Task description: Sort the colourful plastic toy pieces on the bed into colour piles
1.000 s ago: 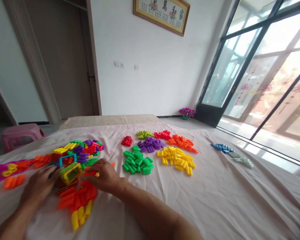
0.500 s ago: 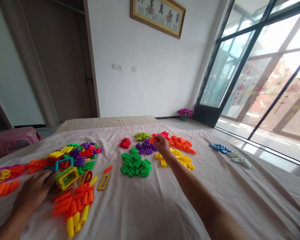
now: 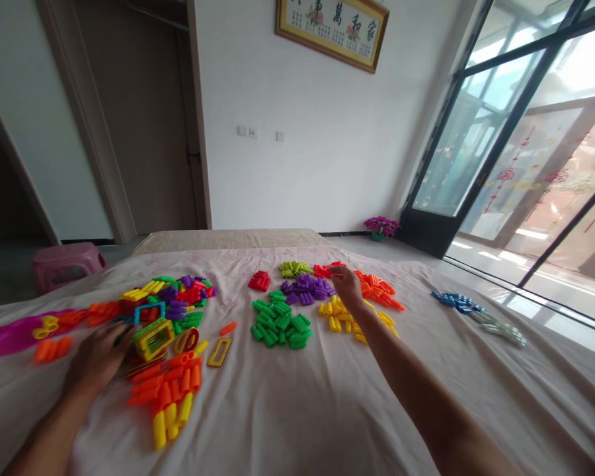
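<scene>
My left hand [image 3: 99, 357] rests at the near left of a mixed heap, its fingers curled and partly hidden beside a stack of yellow rectangular frames [image 3: 153, 338]. A blue square frame [image 3: 149, 313] stands just beyond them. My right hand [image 3: 348, 285] reaches far out, thumb and fingers pinched together at a small pile of red plastic pieces [image 3: 322, 271]; what is between the fingertips is too small to make out. Around it lie piles of purple pieces [image 3: 305, 289], orange pieces [image 3: 379, 291] and yellow pieces [image 3: 341, 316].
Green tubes [image 3: 280, 324] lie mid-table, with red pieces [image 3: 260, 281] and lime pieces [image 3: 295, 269] behind. Blue pieces [image 3: 457, 302] and clear pieces [image 3: 498, 328] are at right. Orange tubes [image 3: 166, 383] and a magenta plate [image 3: 10, 337] are at left. A pink stool [image 3: 69, 264] stands beyond.
My right hand has moved from the purple pile, where an orange piece showed at its fingertips, right to the red pile. My left hand stays by the yellow frames. The view has turned slightly left.
</scene>
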